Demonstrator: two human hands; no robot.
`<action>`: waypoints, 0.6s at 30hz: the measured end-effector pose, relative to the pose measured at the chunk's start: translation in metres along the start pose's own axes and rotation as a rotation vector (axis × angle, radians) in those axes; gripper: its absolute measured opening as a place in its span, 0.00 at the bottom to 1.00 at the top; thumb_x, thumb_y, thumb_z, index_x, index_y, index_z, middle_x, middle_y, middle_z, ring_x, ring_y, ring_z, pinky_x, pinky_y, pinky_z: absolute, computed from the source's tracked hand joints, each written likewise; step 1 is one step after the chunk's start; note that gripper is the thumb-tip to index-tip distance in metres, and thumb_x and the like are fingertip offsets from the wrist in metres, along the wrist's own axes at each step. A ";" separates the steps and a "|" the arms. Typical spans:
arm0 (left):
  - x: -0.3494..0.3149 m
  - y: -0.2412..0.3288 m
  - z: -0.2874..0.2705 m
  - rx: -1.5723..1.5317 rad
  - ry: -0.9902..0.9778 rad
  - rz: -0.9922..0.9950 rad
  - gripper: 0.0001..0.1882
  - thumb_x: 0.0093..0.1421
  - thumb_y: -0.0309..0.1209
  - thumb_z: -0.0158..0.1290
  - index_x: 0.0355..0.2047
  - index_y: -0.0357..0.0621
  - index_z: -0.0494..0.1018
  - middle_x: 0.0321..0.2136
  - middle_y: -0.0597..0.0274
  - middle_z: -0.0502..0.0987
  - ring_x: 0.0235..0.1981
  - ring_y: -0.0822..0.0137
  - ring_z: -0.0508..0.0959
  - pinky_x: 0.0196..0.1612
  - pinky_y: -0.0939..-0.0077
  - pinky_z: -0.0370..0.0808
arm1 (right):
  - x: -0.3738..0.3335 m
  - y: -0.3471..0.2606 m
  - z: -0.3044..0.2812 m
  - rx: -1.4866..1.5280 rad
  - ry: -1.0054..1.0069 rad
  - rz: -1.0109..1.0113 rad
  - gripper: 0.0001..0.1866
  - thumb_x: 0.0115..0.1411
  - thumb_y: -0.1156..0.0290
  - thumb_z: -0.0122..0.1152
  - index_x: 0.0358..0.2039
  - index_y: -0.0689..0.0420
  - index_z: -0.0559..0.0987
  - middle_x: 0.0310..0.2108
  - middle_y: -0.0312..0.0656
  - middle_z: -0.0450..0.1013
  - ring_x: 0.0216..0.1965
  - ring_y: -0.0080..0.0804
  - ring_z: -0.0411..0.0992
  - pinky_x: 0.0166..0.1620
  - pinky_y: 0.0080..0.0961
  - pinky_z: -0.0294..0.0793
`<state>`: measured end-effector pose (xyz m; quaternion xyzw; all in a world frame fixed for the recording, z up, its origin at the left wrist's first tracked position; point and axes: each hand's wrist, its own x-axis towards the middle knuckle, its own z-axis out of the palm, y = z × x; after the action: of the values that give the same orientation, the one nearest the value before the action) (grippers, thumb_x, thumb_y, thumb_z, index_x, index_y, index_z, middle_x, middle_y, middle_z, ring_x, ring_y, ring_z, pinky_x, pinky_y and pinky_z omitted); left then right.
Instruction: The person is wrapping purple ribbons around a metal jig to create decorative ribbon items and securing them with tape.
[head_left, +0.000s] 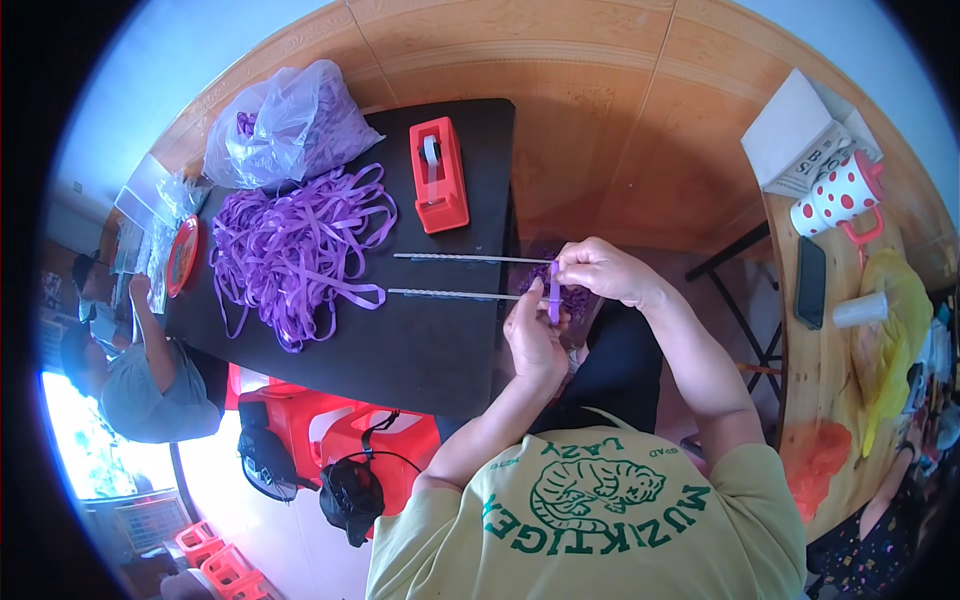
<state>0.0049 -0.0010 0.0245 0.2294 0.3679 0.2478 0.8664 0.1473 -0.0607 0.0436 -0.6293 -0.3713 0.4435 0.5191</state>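
Observation:
Two thin metal rods (450, 295), twisted at their left ends, lie side by side over the black table (440, 360) and stick out past its right edge. A short purple ribbon (554, 290) spans their right ends. My left hand (535, 345) is closed in a pinch on the ribbon at the nearer rod. At the farther rod's end, my right hand (610, 273) pinches the ribbon's other end. Whether the ribbon is looped round the rods is too small to tell. More purple ribbon (575, 297) shows below my hands, partly hidden by them.
A heap of purple ribbon loops (290, 240) covers the table's left half, before a stuffed clear plastic bag (290, 125). A red tape dispenser (438, 175) stands nearby. Right, a wooden table (800, 400) bears a dotted mug (840, 195) and phone (810, 283). People sit at both sides.

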 end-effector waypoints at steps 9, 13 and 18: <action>0.003 -0.002 0.008 0.082 0.044 0.074 0.07 0.58 0.32 0.56 0.26 0.44 0.75 0.21 0.68 0.73 0.21 0.74 0.71 0.26 0.80 0.68 | 0.002 0.003 0.000 -0.010 0.010 -0.012 0.10 0.52 0.75 0.55 0.16 0.64 0.72 0.17 0.34 0.64 0.22 0.19 0.60 0.27 0.23 0.60; 0.005 -0.002 0.008 0.116 0.066 0.067 0.05 0.58 0.31 0.55 0.28 0.43 0.76 0.21 0.68 0.73 0.20 0.75 0.71 0.24 0.82 0.68 | 0.002 0.006 -0.004 -0.079 0.014 -0.055 0.11 0.52 0.74 0.58 0.16 0.65 0.72 0.17 0.34 0.65 0.22 0.19 0.61 0.28 0.23 0.61; 0.008 -0.003 0.007 0.127 0.102 0.055 0.05 0.58 0.29 0.53 0.30 0.41 0.74 0.20 0.67 0.73 0.18 0.74 0.71 0.22 0.81 0.68 | -0.001 0.004 -0.019 -0.120 -0.061 -0.088 0.08 0.52 0.74 0.62 0.19 0.64 0.77 0.18 0.34 0.68 0.23 0.17 0.62 0.30 0.22 0.62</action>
<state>0.0159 -0.0003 0.0228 0.2809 0.4203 0.2590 0.8230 0.1644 -0.0687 0.0416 -0.6284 -0.4402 0.4161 0.4881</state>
